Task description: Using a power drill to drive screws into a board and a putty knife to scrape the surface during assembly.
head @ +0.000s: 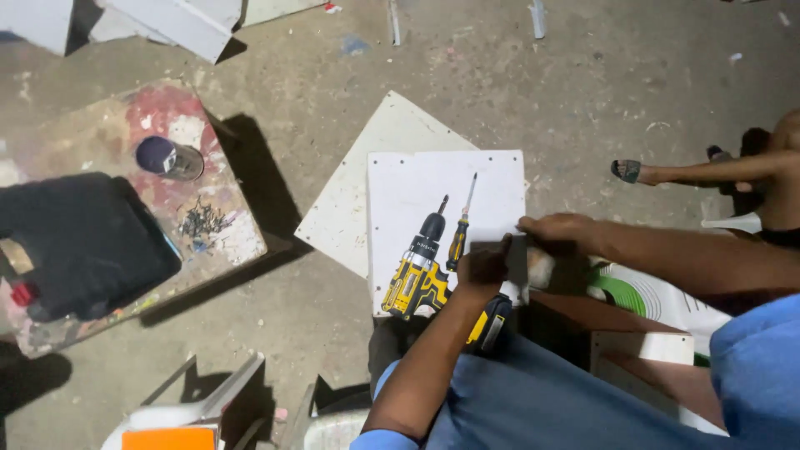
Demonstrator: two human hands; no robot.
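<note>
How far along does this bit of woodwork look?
Early, it seems. Two white boards are laid out on the floor, the top one showing small dots near its edges. Both hands, left hand and right hand, are at its right edge. The drill and screwdriver lie unused on it.

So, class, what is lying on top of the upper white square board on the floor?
A yellow-and-black cordless drill and a screwdriver lie on the white board. Both hands cover its right edge, hiding whatever sits beneath them.

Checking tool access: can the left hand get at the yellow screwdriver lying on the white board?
Probably yes. The left hand rests on the white board just beside the screwdriver, with nothing between them.
</note>
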